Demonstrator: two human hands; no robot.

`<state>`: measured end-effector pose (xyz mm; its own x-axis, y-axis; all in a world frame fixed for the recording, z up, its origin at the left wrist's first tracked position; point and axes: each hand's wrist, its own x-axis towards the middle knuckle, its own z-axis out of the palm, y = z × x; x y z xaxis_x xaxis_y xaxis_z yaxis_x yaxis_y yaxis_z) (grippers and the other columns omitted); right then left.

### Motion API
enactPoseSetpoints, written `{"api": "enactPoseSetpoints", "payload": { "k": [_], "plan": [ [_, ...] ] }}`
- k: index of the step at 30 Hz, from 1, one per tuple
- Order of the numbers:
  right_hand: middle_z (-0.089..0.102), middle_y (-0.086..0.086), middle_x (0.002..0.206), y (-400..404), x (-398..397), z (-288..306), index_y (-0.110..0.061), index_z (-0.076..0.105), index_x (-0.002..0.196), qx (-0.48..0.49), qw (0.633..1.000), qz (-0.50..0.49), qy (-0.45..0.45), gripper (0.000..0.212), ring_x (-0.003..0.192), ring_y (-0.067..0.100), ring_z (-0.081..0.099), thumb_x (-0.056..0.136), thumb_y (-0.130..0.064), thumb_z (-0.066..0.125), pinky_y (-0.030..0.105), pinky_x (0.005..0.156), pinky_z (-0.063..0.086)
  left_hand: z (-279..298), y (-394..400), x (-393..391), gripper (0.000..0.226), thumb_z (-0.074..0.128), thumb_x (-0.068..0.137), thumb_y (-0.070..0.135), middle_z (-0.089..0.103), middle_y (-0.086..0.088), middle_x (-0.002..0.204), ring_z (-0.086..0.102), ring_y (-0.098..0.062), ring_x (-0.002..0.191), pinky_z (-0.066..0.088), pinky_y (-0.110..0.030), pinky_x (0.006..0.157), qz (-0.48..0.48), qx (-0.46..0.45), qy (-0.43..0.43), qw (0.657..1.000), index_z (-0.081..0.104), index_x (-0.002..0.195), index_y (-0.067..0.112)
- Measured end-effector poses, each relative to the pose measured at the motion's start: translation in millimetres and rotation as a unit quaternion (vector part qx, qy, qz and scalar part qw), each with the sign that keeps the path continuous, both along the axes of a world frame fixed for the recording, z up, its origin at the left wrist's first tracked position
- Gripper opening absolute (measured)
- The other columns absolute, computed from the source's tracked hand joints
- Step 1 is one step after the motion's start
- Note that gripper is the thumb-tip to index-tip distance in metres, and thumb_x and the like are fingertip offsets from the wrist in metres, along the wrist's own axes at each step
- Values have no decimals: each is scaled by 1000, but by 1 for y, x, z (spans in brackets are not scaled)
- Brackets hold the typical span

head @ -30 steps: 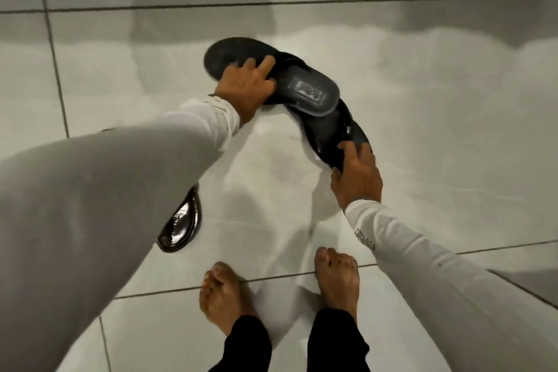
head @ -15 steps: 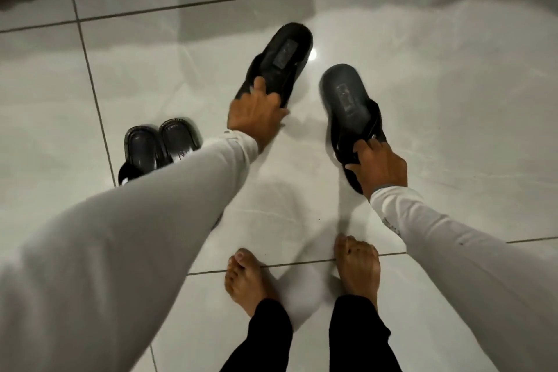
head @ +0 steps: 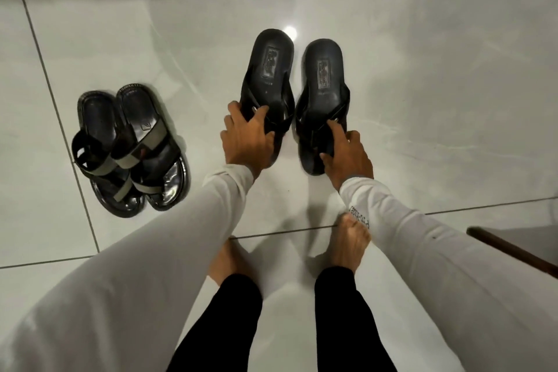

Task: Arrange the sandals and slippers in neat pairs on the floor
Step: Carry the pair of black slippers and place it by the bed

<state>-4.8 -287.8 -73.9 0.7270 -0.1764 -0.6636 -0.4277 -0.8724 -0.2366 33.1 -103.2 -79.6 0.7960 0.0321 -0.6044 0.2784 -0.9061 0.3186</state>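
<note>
Head view: in the middle of the frame two black slippers lie side by side on the glossy tiled floor [head: 422, 100], close but apart. The left hand [head: 246, 142] has its fingers curled over the straps of the left slipper [head: 270, 69]; the right hand [head: 347, 154] pinches the strap end of the right slipper [head: 324, 75]. They look light, with stiff soles, and probably slide easily on such tile, so the straps are the best hold. At left, a pair of strapped sandals [head: 129, 148] lies together, touching.
</note>
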Motion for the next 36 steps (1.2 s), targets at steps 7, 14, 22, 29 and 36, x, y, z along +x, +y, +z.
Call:
{"api": "enactPoseSetpoints", "payload": {
  "k": [7,14,22,29,36],
  "plan": [
    [51,18,132,-4,12,-8,-24,26,151,22,999,-25,-14,70,116,38,55,90,-16,59,45,91,47,0,-36,-7,45,56,92,24,37,-20,143,53,-45,119,45,-47,107,41,-56,77,995,54,136,17],
    [33,23,149,-38,12,0,-25,25,151,-74,993,81,-43,75,127,42,44,87,-23,65,52,100,41,9,-47,-10,77,57,93,26,40,-21,138,55,-40,115,53,-49,95,11,-10,-5,1000,15,158,25],
    [16,18,163,-29,-3,-10,-26,11,156,-65,981,179,-48,82,149,42,11,92,-37,60,56,114,29,-4,-69,11,61,58,89,12,35,-16,146,52,-43,124,41,-42,113,80,-81,95,989,43,147,21],
    [16,19,162,-104,28,-6,-25,6,157,-47,986,156,-23,80,149,46,7,94,-36,54,53,115,32,9,-143,40,62,56,91,18,36,-18,140,53,-47,121,40,-41,111,30,-87,140,986,37,150,21],
    [9,16,164,-201,84,-12,-30,-4,156,-54,986,150,40,87,149,46,-2,92,-36,54,52,117,24,4,-232,91,72,58,88,16,32,-21,141,52,-49,118,43,-37,103,-13,-93,167,982,29,153,19]
  ]
}}
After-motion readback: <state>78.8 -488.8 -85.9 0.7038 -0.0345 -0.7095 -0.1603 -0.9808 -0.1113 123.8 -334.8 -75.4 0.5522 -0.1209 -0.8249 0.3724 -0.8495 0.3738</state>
